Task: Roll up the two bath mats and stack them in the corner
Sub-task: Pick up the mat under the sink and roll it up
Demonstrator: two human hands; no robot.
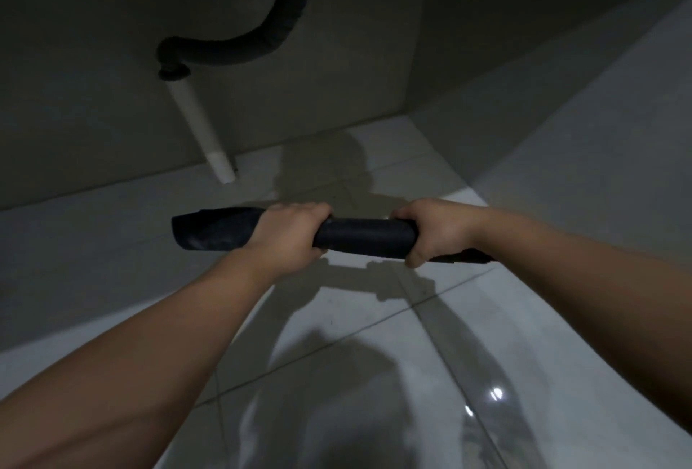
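A dark bath mat (365, 237), rolled into a long tube, is held level above the tiled floor in front of me. My left hand (288, 231) is shut around it left of the middle, and the roll's looser left end sticks out past that hand. My right hand (434, 231) is shut around its right part, with a short dark tip showing beyond the wrist. Both forearms reach forward from the bottom corners. Only one mat is in view.
A black corrugated drain hose (262, 45) curves down the grey wall to a white pipe (204, 131) that meets the floor. The wall corner (410, 113) lies ahead on the right. Glossy white floor tiles (374, 319) carry my shadow.
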